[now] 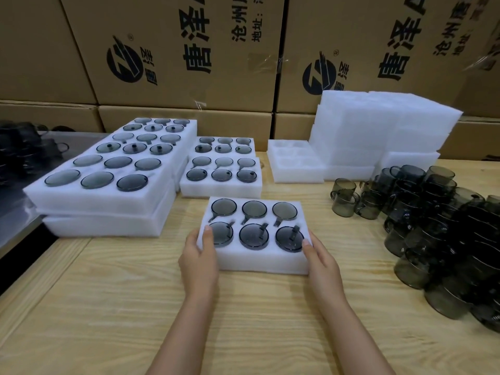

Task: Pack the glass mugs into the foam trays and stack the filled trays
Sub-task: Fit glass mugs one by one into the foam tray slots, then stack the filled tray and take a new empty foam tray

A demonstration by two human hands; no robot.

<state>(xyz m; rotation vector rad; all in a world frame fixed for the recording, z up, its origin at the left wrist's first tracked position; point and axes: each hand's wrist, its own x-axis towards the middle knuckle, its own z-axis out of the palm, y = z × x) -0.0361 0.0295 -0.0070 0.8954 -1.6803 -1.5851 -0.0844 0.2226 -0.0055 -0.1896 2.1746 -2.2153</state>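
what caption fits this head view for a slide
Left hand and right hand grip a full six-mug foam tray at the wooden table, filled stacks beyond, loose glass mugs at right

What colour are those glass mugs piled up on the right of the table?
The loose glass mugs are a smoky, see-through grey, dark where they overlap. The head view shows them.

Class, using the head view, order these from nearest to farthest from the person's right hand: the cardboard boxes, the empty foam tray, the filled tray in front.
1. filled tray: gripped at its right edge by the right hand.
2. empty foam tray: behind the filled one, mid-table.
3. cardboard boxes: stacked behind the table, farthest back.
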